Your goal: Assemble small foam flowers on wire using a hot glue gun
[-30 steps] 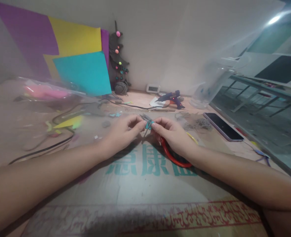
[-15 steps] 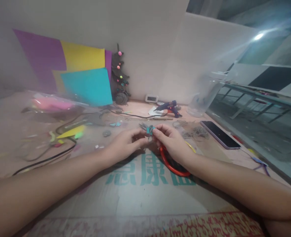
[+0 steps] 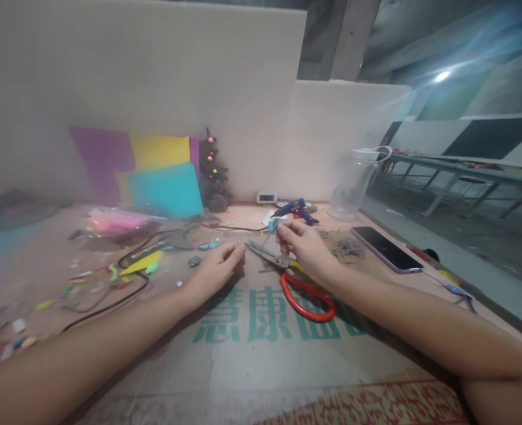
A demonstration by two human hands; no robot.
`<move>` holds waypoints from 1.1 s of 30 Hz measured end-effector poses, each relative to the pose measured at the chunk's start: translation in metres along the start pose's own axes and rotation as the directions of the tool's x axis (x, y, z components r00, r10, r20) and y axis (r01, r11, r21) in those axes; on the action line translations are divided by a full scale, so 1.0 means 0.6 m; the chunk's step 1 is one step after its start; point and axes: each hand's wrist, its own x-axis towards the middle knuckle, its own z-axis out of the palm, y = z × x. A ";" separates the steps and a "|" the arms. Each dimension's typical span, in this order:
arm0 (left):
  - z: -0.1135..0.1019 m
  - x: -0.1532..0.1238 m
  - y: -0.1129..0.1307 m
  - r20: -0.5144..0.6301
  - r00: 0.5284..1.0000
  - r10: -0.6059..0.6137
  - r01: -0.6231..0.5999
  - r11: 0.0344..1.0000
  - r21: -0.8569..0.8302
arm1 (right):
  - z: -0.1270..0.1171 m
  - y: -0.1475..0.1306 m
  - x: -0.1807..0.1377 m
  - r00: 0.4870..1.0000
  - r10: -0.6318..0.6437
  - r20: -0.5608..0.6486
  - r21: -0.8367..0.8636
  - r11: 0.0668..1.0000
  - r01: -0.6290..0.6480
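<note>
My right hand (image 3: 302, 243) is raised above the table, thumb and fingertips pinching a small teal piece (image 3: 273, 225). A thin grey strand seems to trail down from that piece. Under this hand lies a pair of scissors (image 3: 307, 302) with red handles, its blades slightly apart and pointing to the upper left. My left hand (image 3: 222, 264) hovers left of the blade tips, fingers curled together; whatever they may hold is hidden. Just left of it are a small grey clump (image 3: 194, 261) and some teal scraps (image 3: 208, 245).
A glue gun (image 3: 292, 208) rests at the back near a small white clock (image 3: 266, 197). Rightward are a clear jug (image 3: 349, 186), tangled grey cord (image 3: 349, 250) and a phone (image 3: 387, 249). A decorated miniature tree (image 3: 210, 171) stands by coloured sheets (image 3: 166, 189); a black cable (image 3: 110, 308) runs left.
My hands have drawn apart: the left moved away leftward, the right keeps the teal piece. The scissors now show more fully on the table. The camera view has tilted upward.
</note>
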 end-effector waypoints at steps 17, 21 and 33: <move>0.000 0.001 0.004 0.049 0.999 -0.023 0.021 0.999 0.049 | 0.026 0.014 -0.024 0.988 0.067 0.138 -0.033 0.997 -0.063; -0.004 -0.001 0.002 0.107 0.994 0.014 -0.019 0.999 0.046 | 0.024 0.029 -0.022 0.978 0.146 0.153 -0.044 0.989 -0.140; -0.003 -0.003 0.019 0.019 0.998 0.063 -0.064 0.995 0.079 | 0.022 0.026 -0.024 0.969 0.152 0.193 -0.166 0.979 -0.120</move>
